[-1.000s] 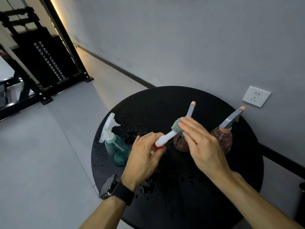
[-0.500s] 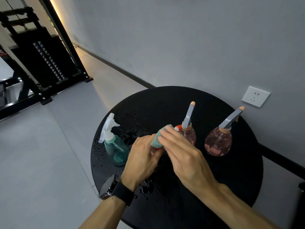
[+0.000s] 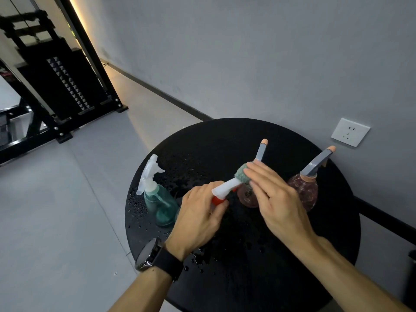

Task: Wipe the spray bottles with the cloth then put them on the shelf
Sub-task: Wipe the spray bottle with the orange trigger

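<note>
Over the middle of the black table (image 3: 225, 136), my left hand (image 3: 198, 219) grips the spray bottle (image 3: 226, 189), my right hand (image 3: 276, 199) pinches the cloth (image 3: 241, 174) round its nozzle, pointing at 2 o'clock.

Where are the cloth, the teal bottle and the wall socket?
cloth (image 3: 242, 174): head view, on the green wad pinched at the white nozzle's tip.
teal bottle (image 3: 161, 206): head view, on its translucent body.
wall socket (image 3: 350, 132): head view, centre of the white faceplate.
</note>
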Available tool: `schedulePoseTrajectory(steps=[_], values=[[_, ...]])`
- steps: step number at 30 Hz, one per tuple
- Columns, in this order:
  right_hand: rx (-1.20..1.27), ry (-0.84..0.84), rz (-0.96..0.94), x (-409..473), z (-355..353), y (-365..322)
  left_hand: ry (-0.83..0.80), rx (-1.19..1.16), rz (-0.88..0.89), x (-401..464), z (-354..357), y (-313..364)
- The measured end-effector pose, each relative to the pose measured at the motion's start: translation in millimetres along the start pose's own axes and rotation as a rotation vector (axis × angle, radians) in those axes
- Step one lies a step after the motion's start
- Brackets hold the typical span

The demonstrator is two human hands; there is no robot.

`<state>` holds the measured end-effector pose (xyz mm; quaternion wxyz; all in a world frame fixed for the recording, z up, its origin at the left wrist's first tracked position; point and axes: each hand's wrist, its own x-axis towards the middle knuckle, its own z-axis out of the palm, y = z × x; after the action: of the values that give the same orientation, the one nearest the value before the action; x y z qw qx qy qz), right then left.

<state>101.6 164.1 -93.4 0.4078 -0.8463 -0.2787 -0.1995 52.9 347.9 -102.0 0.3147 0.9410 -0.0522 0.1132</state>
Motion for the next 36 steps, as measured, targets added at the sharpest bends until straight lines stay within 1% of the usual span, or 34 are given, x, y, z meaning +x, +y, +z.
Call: schedulePoseTrajectory(steps=[6,11,14,18,22,24,29,31,36], values=[[0.02,0.028,0.073,4.1,-6.9,5.3,0.009,-0.015,-0.049,-1.1,0.3,9.6],[0.052,0.03,0.068,2.2,-5.4,-0.3,-0.023,-0.151,-0.248,0.0,-3.4,12.6],[0.083,0.04,0.058,1.0,-3.9,-3.7,0.007,-0.238,-0.307,0.5,-4.4,15.1],[0.103,0.044,0.028,-1.9,-0.3,-9.9,0.101,-0.318,-0.315,2.7,-6.7,17.2],[0.128,0.052,-0.012,-2.6,0.5,-13.7,0.151,-0.385,-0.347,3.8,-10.3,19.3],[0.165,0.06,-0.01,-2.2,0.6,-16.2,0.149,-0.392,-0.333,4.5,-12.2,21.0],[0.281,0.113,0.053,-2.1,1.8,-21.5,0.083,-0.434,-0.292,4.1,-12.1,22.6],[0.321,0.129,0.063,-4.5,4.6,-24.5,0.088,-0.453,-0.278,5.0,-10.2,21.0],[0.329,0.146,-0.018,-10.6,11.0,-29.7,0.082,-0.527,-0.297,6.4,-10.6,18.5]])
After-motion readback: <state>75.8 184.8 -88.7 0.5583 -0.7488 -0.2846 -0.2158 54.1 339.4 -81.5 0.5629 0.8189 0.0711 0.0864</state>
